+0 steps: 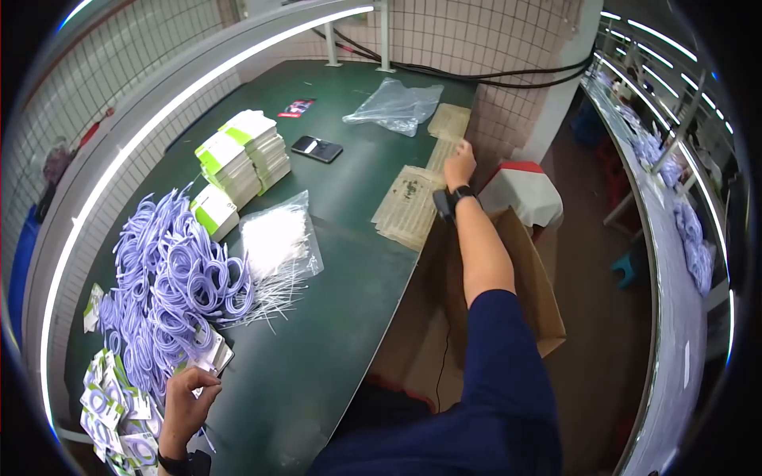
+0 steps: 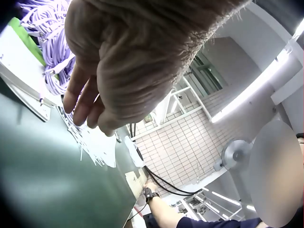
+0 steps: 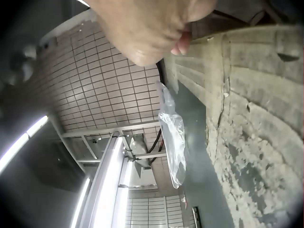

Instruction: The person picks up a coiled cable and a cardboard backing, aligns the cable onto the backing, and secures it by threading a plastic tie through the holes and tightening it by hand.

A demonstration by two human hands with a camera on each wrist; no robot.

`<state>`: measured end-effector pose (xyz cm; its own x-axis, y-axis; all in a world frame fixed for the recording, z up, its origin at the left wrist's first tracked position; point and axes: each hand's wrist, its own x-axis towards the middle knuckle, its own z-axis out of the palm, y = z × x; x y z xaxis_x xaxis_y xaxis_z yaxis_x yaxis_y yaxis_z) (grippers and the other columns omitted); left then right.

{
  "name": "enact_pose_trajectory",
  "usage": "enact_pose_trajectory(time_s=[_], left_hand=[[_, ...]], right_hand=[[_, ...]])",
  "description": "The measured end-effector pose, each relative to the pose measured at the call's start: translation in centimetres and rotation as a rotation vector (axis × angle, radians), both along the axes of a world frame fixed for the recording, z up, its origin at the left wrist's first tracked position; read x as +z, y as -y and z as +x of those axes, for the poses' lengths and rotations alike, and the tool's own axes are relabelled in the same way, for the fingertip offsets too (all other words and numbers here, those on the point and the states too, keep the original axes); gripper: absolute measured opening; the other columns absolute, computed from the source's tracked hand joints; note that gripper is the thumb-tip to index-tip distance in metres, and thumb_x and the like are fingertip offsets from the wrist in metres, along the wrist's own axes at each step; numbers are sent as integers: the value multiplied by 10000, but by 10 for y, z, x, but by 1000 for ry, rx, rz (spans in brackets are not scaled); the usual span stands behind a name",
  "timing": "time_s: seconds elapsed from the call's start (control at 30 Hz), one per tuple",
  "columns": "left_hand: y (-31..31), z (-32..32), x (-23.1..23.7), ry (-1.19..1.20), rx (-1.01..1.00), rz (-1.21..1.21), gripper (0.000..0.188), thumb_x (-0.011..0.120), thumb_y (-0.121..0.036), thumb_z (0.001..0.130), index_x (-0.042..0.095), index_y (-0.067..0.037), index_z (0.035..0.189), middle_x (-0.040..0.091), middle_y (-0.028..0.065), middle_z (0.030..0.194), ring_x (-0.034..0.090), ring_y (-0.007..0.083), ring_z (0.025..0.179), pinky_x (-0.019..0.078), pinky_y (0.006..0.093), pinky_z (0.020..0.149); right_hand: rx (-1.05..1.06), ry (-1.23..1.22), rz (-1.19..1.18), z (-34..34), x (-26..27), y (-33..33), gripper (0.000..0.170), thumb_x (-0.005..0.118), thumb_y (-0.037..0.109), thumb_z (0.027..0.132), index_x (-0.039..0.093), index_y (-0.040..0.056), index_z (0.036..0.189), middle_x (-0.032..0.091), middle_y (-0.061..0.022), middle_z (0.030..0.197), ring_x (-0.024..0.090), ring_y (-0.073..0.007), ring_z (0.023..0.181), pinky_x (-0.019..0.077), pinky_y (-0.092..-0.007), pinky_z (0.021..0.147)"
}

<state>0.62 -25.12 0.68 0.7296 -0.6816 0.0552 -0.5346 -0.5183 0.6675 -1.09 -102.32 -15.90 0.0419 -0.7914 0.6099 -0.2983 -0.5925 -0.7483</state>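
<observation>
At the table's near left, my left hand [image 1: 187,404] is held with its fingers loosely bent and nothing visible between them. It is beside a pile of coiled lilac cables [image 1: 171,278] and a small stack of white cards [image 1: 218,353]. In the left wrist view, the fingers [image 2: 81,102] hang down near the cables. My right arm stretches to the table's right edge, where the right hand [image 1: 459,166] is over yellowed tape strips [image 1: 448,123]. The right fingertips [image 3: 183,43] show only partly in the right wrist view; I cannot tell whether they pinch anything.
Stacked white-and-green card packs [image 1: 246,151] stand behind the cables. A bag of white ties [image 1: 278,238] has loose ties spilling out. Farther back lie a phone [image 1: 317,149] and a clear plastic bag [image 1: 397,107]. An open cardboard box [image 1: 536,293] stands below the right edge.
</observation>
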Motion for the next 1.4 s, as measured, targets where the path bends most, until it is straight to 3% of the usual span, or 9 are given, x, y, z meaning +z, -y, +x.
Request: enact_pose_trajectory(time_s=[0.17,0.33,0.37,0.5,0.77,0.93,1.07,1.17,1.4], left_hand=[[-29,0,-10,47,96,-20,62,753,25,830,693,16,817,707,90,801,706,171,780,548,314,728],[-73,-26,3,70,340,57,89,751,-45,896,682,9,911,677,84,832,651,164,754,518,306,709],[-84,-34,3,96,377,71,106,758,-52,901,682,12,939,678,95,838,658,186,749,523,316,705],[-116,-75,-4,130,544,257,231,794,-93,879,666,12,1040,680,144,923,683,309,831,543,394,767],[-121,-120,-59,212,631,350,471,860,-161,830,620,-19,1210,617,189,1220,601,393,1130,511,454,944],[-123,-73,-65,420,597,182,524,867,-155,812,626,-30,1259,603,194,1260,581,411,1166,503,462,975],[-81,-7,-35,708,293,271,644,817,-102,815,595,-110,1420,569,158,1395,504,371,1374,424,474,1149],[-50,50,-27,1056,-89,427,669,773,-74,832,601,-199,1466,532,128,1456,410,339,1491,368,506,1215],[-18,123,-38,998,-306,657,504,744,-118,861,652,-173,1353,540,83,1471,376,284,1533,322,516,1253]], right_hand=[[-43,-190,15,-10,-12,6,147,646,135,962,764,63,1013,767,-196,1045,719,-425,1013,567,-503,912],[364,-144,-310,16,16,-20,242,629,212,1061,748,36,1178,787,-143,1047,750,-284,881,582,-404,805],[559,40,-128,27,28,-54,214,626,164,1079,733,47,1223,773,-54,1053,722,-164,847,568,-319,753],[961,-41,99,17,90,-243,182,667,92,1061,722,44,1227,705,5,1021,646,-55,832,521,-200,731],[1668,-485,-202,25,102,-455,193,751,9,929,724,3,1119,737,-83,936,681,-131,762,536,-264,670],[1444,-548,-522,86,88,-488,316,784,95,882,715,17,1180,754,-156,987,733,-276,810,570,-377,714],[1511,-772,-238,140,86,-492,395,779,165,875,697,47,1243,776,-177,1057,750,-362,940,584,-462,814],[1349,-848,-413,158,73,-505,398,760,156,885,694,74,1269,779,-188,1069,751,-374,975,585,-479,856],[1120,-1162,-563,147,92,-533,414,718,126,878,715,159,1291,761,-189,1125,729,-387,1060,591,-478,912]])
